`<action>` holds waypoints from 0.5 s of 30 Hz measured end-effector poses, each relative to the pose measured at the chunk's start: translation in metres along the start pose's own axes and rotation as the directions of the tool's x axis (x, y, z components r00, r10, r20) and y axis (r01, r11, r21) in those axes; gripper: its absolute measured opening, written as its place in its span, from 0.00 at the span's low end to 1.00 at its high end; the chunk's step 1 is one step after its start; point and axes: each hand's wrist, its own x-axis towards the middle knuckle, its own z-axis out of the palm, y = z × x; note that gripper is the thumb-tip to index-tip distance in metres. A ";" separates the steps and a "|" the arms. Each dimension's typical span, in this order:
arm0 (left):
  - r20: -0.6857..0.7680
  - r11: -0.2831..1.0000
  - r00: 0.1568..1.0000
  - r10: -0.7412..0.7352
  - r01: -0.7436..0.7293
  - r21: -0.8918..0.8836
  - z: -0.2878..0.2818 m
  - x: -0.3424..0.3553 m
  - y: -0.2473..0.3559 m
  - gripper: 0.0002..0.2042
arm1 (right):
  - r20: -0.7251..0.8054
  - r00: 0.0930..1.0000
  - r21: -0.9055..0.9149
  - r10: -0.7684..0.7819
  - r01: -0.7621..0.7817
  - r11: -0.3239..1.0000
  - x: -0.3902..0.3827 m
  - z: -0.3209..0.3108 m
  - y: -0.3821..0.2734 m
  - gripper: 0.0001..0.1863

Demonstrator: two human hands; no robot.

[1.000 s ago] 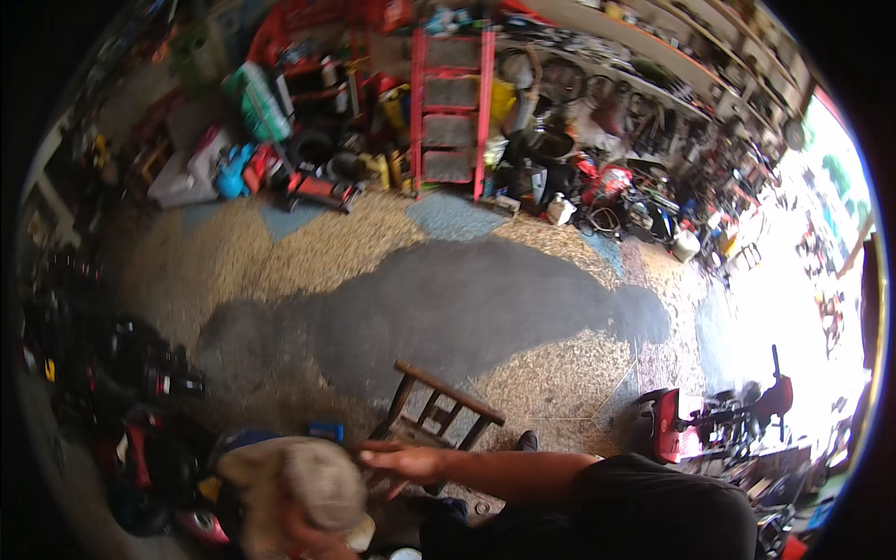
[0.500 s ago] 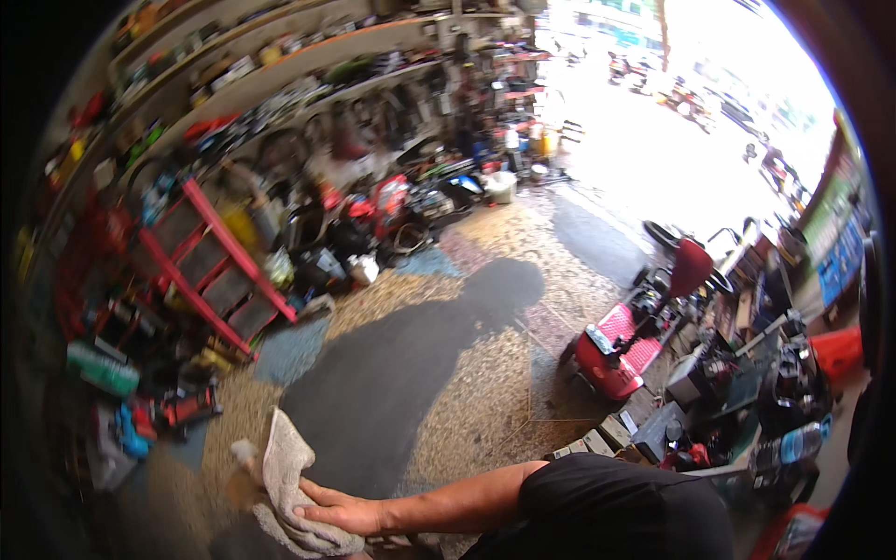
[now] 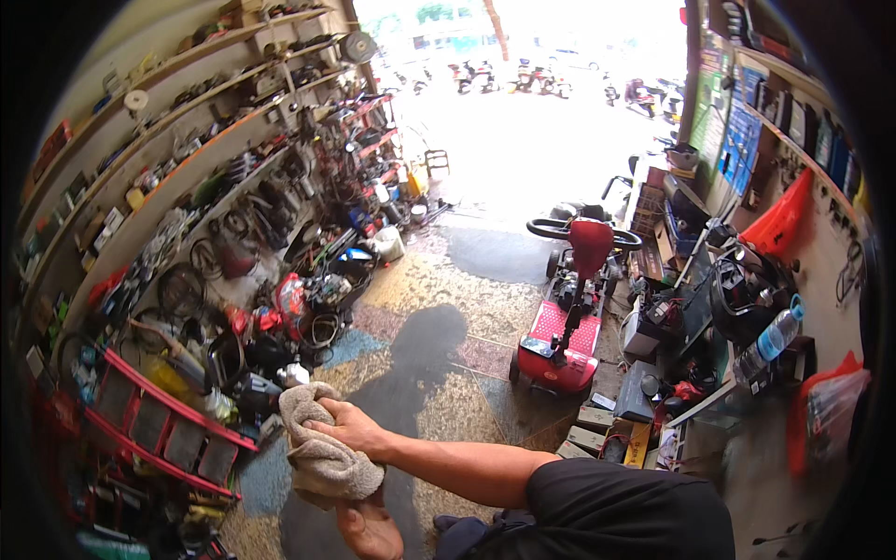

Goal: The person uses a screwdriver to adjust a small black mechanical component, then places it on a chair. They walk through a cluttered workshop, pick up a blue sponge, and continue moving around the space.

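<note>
A greyish-beige towel is bunched up in front of me at the lower middle. My right hand presses on it from the right, its fingers closed into the cloth and the forearm stretched across from the lower right. Just below the towel shows my left hand, its thumb and palm against the cloth's lower edge. The towel covers the fingers of that hand, so their grip is hidden.
Ahead on the patterned floor stands a red mobility scooter. A red ladder-like frame leans at the left, below crowded shelves. Batteries, a clear plastic bottle and assorted parts crowd the right side. Parked motorbikes show outside.
My view has swung to the right, bringing the scooter nearer the middle. The towel, hanging long before, is now lifted and bunched around my hands. More of my left hand shows.
</note>
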 end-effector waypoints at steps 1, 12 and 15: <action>-0.062 0.987 0.994 -0.091 0.082 -0.139 -0.021 0.001 -0.005 0.34 | -0.012 0.989 -0.205 -0.145 0.140 0.969 0.008 -0.003 0.010 0.21; 0.753 -0.636 0.655 0.056 -0.558 0.532 -0.128 0.155 0.107 0.14 | 0.546 0.820 -0.526 -0.169 0.493 0.693 0.028 0.124 0.057 0.40; 0.543 -0.465 0.818 0.191 -0.411 0.784 -0.202 0.148 0.087 0.13 | 0.560 0.818 -0.539 -0.129 0.479 0.693 0.039 0.153 0.086 0.49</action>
